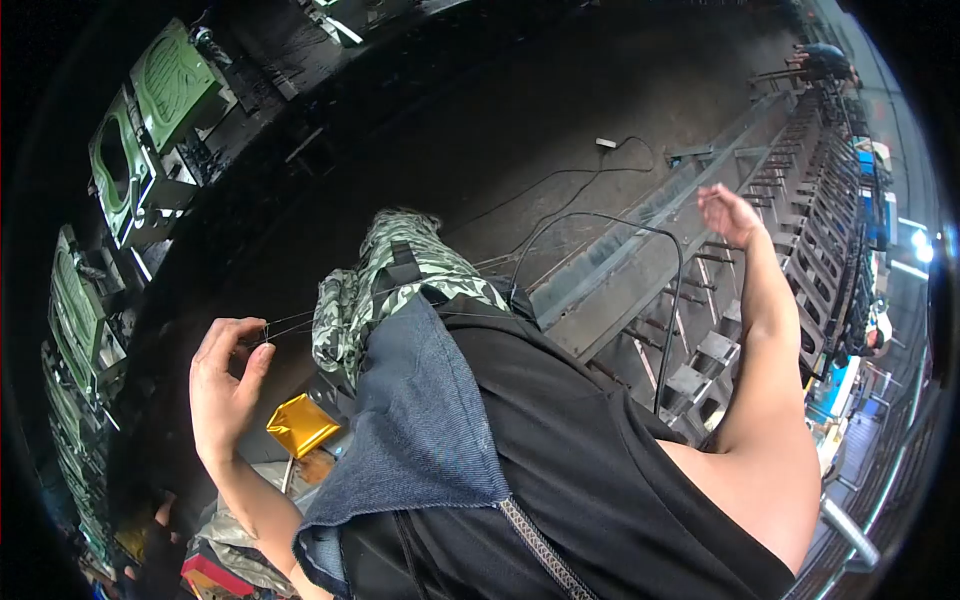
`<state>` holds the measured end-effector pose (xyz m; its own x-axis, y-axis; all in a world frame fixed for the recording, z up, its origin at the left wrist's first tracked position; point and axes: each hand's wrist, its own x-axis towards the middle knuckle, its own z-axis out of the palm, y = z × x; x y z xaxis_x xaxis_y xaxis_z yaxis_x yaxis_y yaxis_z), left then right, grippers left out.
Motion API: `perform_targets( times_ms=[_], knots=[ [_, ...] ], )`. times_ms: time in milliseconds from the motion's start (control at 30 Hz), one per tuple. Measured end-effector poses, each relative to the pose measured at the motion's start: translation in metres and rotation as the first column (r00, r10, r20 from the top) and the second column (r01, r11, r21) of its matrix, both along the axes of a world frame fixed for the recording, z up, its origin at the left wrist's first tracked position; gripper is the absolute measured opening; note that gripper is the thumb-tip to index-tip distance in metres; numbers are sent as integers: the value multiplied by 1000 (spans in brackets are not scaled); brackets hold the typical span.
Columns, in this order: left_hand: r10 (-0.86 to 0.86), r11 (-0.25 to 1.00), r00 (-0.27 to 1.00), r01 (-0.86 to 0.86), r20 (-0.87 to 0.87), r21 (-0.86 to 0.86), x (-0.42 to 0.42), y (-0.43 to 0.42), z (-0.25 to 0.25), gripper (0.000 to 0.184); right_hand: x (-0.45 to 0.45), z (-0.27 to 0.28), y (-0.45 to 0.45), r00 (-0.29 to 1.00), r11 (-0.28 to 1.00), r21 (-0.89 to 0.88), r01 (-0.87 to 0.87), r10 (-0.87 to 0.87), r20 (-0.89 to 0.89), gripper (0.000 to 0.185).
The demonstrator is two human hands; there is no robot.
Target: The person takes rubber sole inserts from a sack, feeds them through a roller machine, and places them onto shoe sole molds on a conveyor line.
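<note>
My left hand (226,385) is raised at the left with its fingers curled towards the thumb. Thin strands (292,326) run from its fingertips towards the camouflage-patterned leg (415,250). My right hand (730,214) is held out at the upper right, above the edge of a metal frame, its fingers stretched and nothing visible in them. A denim cloth (415,410) lies over my black top. In front of the frame, a black cable (681,290) arches up from near my waist.
The metal frame (610,305) with rods and blocks runs along the right. Green moulded parts (170,85) stand at the left. A gold packet (302,426) lies below my left hand. A white plug (605,143) rests on the floor; a person (826,62) is far off.
</note>
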<state>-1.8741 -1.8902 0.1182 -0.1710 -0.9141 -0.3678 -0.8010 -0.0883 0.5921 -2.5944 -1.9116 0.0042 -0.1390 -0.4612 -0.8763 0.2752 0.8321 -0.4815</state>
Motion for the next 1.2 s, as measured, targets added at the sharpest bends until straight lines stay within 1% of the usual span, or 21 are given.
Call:
perform_targets(
  times_ms=[133,267,300,333,367,400,500,533,600,633,700,733,767,800,867,933,1000,1033,1067,1167,1200],
  knots=[
    [-4,1000,998,3,-67,-12,-21,-7,-6,24,38,21,-66,938,859,-385,338,-343,57,21],
    [15,1000,994,-12,-109,27,-45,-18,-8,23,54,32,-137,794,904,-285,-319,419,441,29],
    [6,999,995,-3,-103,34,-51,-21,-7,23,91,56,-147,841,853,-94,-513,522,144,36],
    [-3,999,995,7,-98,42,-58,-24,-6,23,105,66,-162,667,664,67,-745,740,89,43],
    [-7,999,995,11,-99,40,-64,-27,-7,23,132,79,-171,329,321,268,-908,944,-19,47],
    [-14,999,996,17,-91,30,-70,-29,-7,24,152,85,-176,-76,-50,481,-875,996,-36,51],
    [-22,999,996,25,-88,34,-93,-34,-4,24,139,71,-192,-552,-545,666,-509,800,233,61],
    [-8,999,996,11,-84,32,-100,-36,-3,24,122,55,-198,-557,-545,669,-506,798,229,61],
    [-10,1000,996,13,-83,29,-115,-38,-3,24,82,20,-206,-761,-852,511,-118,408,504,55],
    [34,999,992,-29,-121,45,-121,-37,-5,23,73,20,-210,-767,-850,516,-109,402,500,55],
    [51,998,992,-46,-115,42,-134,-36,-9,23,55,21,-216,-904,-581,784,-220,424,60,43],
    [53,998,993,-48,-109,46,-140,-36,-10,22,48,20,-224,-906,-583,783,-217,418,61,43],
    [86,993,990,-76,-111,91,-146,-37,-11,21,38,17,-236,-666,-447,577,-684,706,-242,39],
    [89,993,990,-78,-110,94,-152,-38,-13,21,31,16,-245,-244,-164,225,-960,885,-396,36],
    [60,996,994,-53,-90,69,-164,-43,-18,21,56,34,-232,458,417,-189,-889,797,-393,36],
    [68,997,987,-62,-147,45,-178,-50,-25,21,81,52,-235,722,642,-429,-635,691,-33,36],
    [107,994,969,-105,-221,22,-194,-60,-28,20,100,78,-237,659,653,-442,-616,734,166,34],
    [153,988,952,-156,-264,12,-203,-65,-30,20,95,77,-249,434,522,-521,-675,852,292,35],
    [198,978,931,-207,-306,3,-212,-70,-34,19,116,97,-236,550,543,-442,-714,826,125,37],
    [232,966,838,-257,-493,17,-238,-91,-42,21,129,124,-246,360,303,-333,-893,925,-123,42],
    [224,966,801,-258,-555,17,-250,-100,-44,22,129,122,-256,401,364,-359,-860,916,-33,41]
  ],
)
